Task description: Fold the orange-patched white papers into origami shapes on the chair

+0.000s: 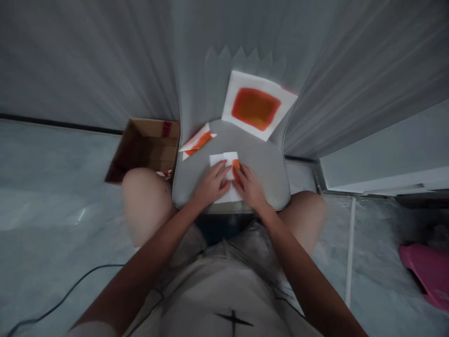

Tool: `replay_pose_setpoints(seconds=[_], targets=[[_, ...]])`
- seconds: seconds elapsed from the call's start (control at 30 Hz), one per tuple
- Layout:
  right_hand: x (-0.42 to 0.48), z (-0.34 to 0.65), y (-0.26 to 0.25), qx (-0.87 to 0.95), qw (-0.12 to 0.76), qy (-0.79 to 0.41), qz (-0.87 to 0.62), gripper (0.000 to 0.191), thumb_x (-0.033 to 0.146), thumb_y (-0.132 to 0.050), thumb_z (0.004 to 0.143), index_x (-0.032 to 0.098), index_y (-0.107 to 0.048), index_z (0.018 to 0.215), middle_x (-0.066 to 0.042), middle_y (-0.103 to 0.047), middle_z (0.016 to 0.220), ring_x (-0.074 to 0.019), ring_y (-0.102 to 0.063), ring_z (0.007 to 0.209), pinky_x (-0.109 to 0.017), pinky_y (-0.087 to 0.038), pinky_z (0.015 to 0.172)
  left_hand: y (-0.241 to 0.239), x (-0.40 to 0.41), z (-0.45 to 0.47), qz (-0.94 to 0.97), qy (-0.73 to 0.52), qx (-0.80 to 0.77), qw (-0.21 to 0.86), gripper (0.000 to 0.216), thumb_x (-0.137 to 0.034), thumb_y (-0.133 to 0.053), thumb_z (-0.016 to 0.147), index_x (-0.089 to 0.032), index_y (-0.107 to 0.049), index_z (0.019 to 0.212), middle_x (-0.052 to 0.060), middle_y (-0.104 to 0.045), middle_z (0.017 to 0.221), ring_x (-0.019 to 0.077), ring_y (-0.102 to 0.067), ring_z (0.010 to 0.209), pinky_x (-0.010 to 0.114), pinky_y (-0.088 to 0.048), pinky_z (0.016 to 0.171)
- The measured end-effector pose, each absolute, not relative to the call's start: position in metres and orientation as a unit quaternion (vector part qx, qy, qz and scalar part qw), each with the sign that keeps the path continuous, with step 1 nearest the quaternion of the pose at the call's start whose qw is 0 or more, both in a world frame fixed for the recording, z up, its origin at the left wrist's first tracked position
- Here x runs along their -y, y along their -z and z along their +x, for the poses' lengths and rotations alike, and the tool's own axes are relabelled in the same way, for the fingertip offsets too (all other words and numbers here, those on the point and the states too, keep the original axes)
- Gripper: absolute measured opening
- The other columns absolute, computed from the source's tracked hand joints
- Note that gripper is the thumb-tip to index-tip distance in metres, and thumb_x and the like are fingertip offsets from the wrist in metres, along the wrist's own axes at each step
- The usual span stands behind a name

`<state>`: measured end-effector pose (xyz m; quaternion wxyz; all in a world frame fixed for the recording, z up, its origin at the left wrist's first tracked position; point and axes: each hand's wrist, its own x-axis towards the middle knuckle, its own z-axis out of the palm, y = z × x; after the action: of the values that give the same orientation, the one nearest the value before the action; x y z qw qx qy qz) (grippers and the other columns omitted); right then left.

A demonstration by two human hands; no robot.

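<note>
On the grey chair seat lies a folded sheet of paper [228, 174], white with an orange patch at its right side. A fold line runs up its middle. My left hand [212, 183] holds the left half, with its fingertips near the centre line. Across from it, my right hand [249, 186] has its fingers and thumb closed on the right half, by the orange patch. The two thumbs sit close together near the lower part of the sheet. What lies under the fingers is hidden.
A folded white-and-orange paper piece [198, 142] rests at the seat's left edge. Against the backrest leans a white sheet with an orange-brown rectangle [256, 108]. An open cardboard box [149, 145] stands left of the chair [270, 164]. A pink object [428, 274] is at far right.
</note>
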<state>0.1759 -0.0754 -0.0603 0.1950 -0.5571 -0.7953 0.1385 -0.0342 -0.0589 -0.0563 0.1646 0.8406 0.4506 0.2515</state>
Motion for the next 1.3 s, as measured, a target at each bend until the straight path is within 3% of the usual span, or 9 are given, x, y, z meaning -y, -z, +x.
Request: replay_pose_setpoints(seconds=[0.3, 0.47, 0.7, 0.87, 0.97, 1.1, 1.3], targets=[[0.075, 0.171, 0.062, 0.789, 0.186, -0.121, -0.573, 0.056, 0.043, -0.042, 0.107, 0.017, -0.052, 0.155, -0.016, -0.044, 0.165, -0.0335, -0.038, 0.153, -0.055, -0.032, 0.126, 0.051, 0.056, -0.032, 0.877, -0.189, -0.426, 0.122, 0.052, -0.036, -0.046, 0.105, -0.017, -0.053, 0.154, 0.011, -0.045, 0.166, 0.0268, -0.033, 0.159, 0.05, -0.033, 0.13], [0.076, 0.171, 0.063, 0.789, 0.179, -0.117, -0.576, 0.057, 0.043, -0.041, 0.107, 0.016, -0.05, 0.157, -0.016, -0.042, 0.166, -0.0337, -0.036, 0.154, -0.055, -0.03, 0.127, 0.047, 0.057, -0.028, 0.876, -0.161, -0.442, 0.109, 0.057, -0.038, -0.043, 0.106, -0.015, -0.047, 0.158, 0.012, -0.043, 0.166, 0.0287, -0.031, 0.159, 0.05, -0.029, 0.131], [0.077, 0.17, 0.065, 0.791, 0.172, -0.121, -0.574, 0.058, 0.043, -0.038, 0.108, 0.018, -0.045, 0.16, -0.013, -0.036, 0.17, -0.0326, -0.027, 0.16, -0.057, -0.025, 0.129, 0.046, 0.06, -0.032, 0.876, -0.137, -0.45, 0.109, 0.059, -0.042, -0.037, 0.108, -0.02, -0.04, 0.163, 0.009, -0.038, 0.169, 0.0287, -0.029, 0.16, 0.054, -0.019, 0.133], [0.079, 0.168, 0.063, 0.792, 0.168, -0.115, -0.575, 0.057, 0.042, -0.037, 0.109, 0.017, -0.045, 0.16, -0.015, -0.036, 0.17, -0.0343, -0.026, 0.16, -0.059, -0.024, 0.128, 0.038, 0.056, -0.033, 0.872, -0.137, -0.458, 0.104, 0.059, -0.045, -0.042, 0.107, -0.015, -0.048, 0.157, 0.013, -0.048, 0.163, 0.0328, -0.034, 0.158, 0.056, -0.02, 0.133], [0.079, 0.167, 0.065, 0.786, 0.185, -0.117, -0.578, 0.056, 0.042, -0.037, 0.109, 0.019, -0.046, 0.159, -0.013, -0.039, 0.169, -0.0326, -0.026, 0.16, -0.058, -0.024, 0.128, 0.028, 0.046, -0.025, 0.873, -0.168, -0.446, 0.105, 0.056, -0.043, -0.04, 0.107, -0.013, -0.052, 0.154, 0.014, -0.053, 0.16, 0.029, -0.037, 0.156, 0.05, -0.022, 0.134], [0.079, 0.167, 0.068, 0.788, 0.182, -0.123, -0.575, 0.058, 0.038, -0.038, 0.108, 0.013, -0.045, 0.159, -0.017, -0.039, 0.168, -0.0324, -0.026, 0.161, -0.058, -0.024, 0.129, 0.026, 0.031, -0.011, 0.905, -0.141, -0.38, 0.129, 0.06, -0.045, -0.031, 0.11, -0.014, -0.046, 0.159, 0.009, -0.045, 0.166, 0.0224, -0.032, 0.159, 0.043, -0.022, 0.134], [0.08, 0.164, 0.065, 0.786, 0.187, -0.116, -0.577, 0.056, 0.04, -0.037, 0.109, 0.015, -0.046, 0.159, -0.016, -0.042, 0.167, -0.0325, -0.029, 0.159, -0.058, -0.025, 0.128, 0.039, 0.011, -0.002, 0.89, -0.101, -0.426, 0.126, 0.062, -0.045, -0.021, 0.111, -0.016, -0.044, 0.161, 0.009, -0.044, 0.166, 0.0233, -0.037, 0.157, 0.047, -0.022, 0.133]])
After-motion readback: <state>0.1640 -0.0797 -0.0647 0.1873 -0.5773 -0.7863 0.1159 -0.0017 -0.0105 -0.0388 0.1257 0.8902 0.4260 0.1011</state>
